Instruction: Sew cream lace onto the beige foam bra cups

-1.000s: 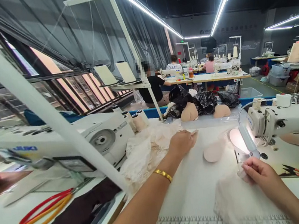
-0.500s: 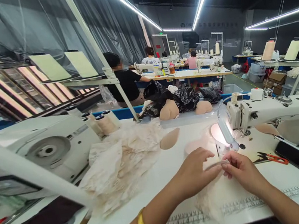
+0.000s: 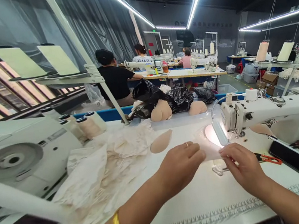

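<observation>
My left hand (image 3: 182, 165), with a ring and a gold bangle, is closed at the left end of a sheer pale fabric (image 3: 211, 153). Its fingertips point down and partly hide the grip. My right hand (image 3: 243, 163) pinches the fabric's right edge between thumb and fingers. The stretch between the hands lies just in front of the lit needle area of a sewing machine (image 3: 282, 108). Beyond it, a beige cup-shaped piece (image 3: 211, 134) sits under the lamp (image 3: 220, 133). A small crumpled white scrap (image 3: 217, 170) lies between my hands, nearer to me.
Orange-handled thread snips (image 3: 270, 159) and a black phone (image 3: 296, 162) lie right of my right hand. Heaped cream fabric (image 3: 98, 169) and a beige pad (image 3: 161, 142) are to the left. Black bags (image 3: 181, 99) stand behind; a ruler strip (image 3: 206, 218) runs along the front edge.
My hands have moved apart, and the fabric that hung toward the table's front is now stretched between them by the machine. The view has turned slightly right.
</observation>
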A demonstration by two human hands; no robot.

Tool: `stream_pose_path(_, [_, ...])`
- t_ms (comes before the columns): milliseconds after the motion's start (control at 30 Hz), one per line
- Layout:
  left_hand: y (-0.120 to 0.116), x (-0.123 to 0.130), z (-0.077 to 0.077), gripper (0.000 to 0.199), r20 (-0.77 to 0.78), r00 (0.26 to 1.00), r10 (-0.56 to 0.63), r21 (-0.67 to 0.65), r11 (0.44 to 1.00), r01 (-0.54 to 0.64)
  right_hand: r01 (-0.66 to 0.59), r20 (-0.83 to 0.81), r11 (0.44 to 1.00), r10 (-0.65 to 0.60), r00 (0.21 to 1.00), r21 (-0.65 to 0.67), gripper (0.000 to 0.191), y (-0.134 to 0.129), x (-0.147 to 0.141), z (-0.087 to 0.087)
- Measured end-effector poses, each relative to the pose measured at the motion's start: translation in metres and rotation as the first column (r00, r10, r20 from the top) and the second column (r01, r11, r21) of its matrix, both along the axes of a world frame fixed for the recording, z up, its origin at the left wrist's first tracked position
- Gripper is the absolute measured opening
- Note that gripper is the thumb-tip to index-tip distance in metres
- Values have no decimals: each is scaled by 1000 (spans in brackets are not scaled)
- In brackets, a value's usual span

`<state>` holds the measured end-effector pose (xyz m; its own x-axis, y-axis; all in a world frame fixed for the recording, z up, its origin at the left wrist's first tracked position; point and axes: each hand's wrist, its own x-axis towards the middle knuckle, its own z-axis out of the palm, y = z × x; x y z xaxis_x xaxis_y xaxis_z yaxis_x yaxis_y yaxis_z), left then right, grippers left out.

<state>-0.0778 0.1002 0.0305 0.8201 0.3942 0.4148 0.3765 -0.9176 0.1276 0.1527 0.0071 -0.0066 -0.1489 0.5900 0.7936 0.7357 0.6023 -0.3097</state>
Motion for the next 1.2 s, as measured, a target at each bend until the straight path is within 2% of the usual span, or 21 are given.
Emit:
stream_pose_path(67, [-4, 1, -16, 18, -153, 987, -55, 55, 996, 64, 11, 191, 997, 5, 982, -81, 26, 11, 14, -19])
stream_pose_path(133, [-5, 8, -30, 21, -243, 963, -119, 59, 989, 137, -1, 333, 985, 60, 941, -174, 26, 21, 30, -38])
stream_pose_path(200, [-2, 21, -40, 16, -240, 957, -164, 78, 979, 188, -51, 372, 974, 133, 919, -223, 27, 29, 44, -50])
stream_pose_path(267, [2, 36, -47, 21, -226, 959, -172, 98, 975, 198, -107, 361, 967, 188, 914, -232, 30, 32, 53, -55])
stream_pose_path(367, [7, 50, -54, 22, -217, 967, -133, 124, 979, 162, -117, 325, 967, 188, 927, -226, 37, 28, 59, -51])
stream_pose_path(433, [7, 52, -59, 22, -147, 982, -116, 151, 979, 138, -100, 316, 964, 177, 932, -247, 41, 22, 60, -45])
stream_pose_path(533, [6, 51, -69, 22, -22, 986, -163, 163, 973, 165, -106, 314, 940, 213, 925, -326, 40, 13, 60, -34])
stream_pose_path(667, [6, 51, -76, 22, 56, 975, -215, 157, 966, 204, -163, 278, 919, 273, 921, -360, 35, 9, 60, -26])
stream_pose_path(1033, [3, 57, -74, 23, 97, 974, -207, 151, 970, 191, -187, 257, 904, 299, 919, -383, 34, 8, 60, -22])
stream_pose_path(1200, [3, 57, -72, 24, 75, 977, -202, 89, 977, 195, -161, 254, 890, 288, 923, -426, 36, 7, 58, -21])
